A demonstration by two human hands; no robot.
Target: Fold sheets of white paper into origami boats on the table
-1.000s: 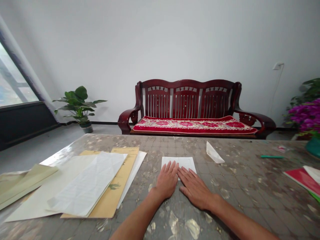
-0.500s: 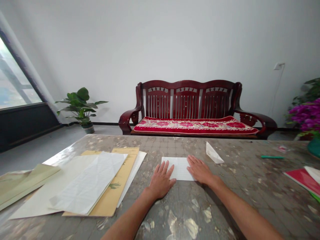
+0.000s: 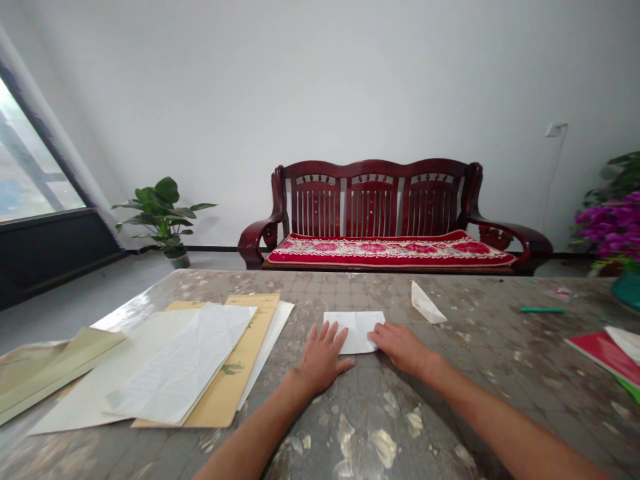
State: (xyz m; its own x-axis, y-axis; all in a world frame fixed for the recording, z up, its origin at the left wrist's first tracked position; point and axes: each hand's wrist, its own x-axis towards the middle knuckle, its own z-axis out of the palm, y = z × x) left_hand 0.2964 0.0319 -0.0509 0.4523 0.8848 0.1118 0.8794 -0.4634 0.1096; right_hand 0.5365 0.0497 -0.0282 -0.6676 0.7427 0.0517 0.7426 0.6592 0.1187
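A small white sheet of lined paper point(image 3: 354, 333), with faint creases, lies on the table between my hands. My left hand point(image 3: 323, 360) rests flat over its left edge, with the fingers spread. At the paper's right edge, my right hand point(image 3: 400, 347) has its fingers bent and drawn together on the border; the thumb is mostly hidden. Beyond my right hand stands a folded white paper piece point(image 3: 427, 303) with a pointed tip.
To the left lie loose white sheets point(image 3: 185, 367), a tan notebook point(image 3: 255, 353) and an olive paper folder point(image 3: 60, 367). A green pen point(image 3: 543, 309) and a red booklet point(image 3: 600, 353) are on the right. A wooden bench point(image 3: 373, 207) stands behind the patterned table point(image 3: 340, 427).
My right hand has gone from lying flat to bent fingers gripping the paper's right edge. My left hand stays spread on the left side.
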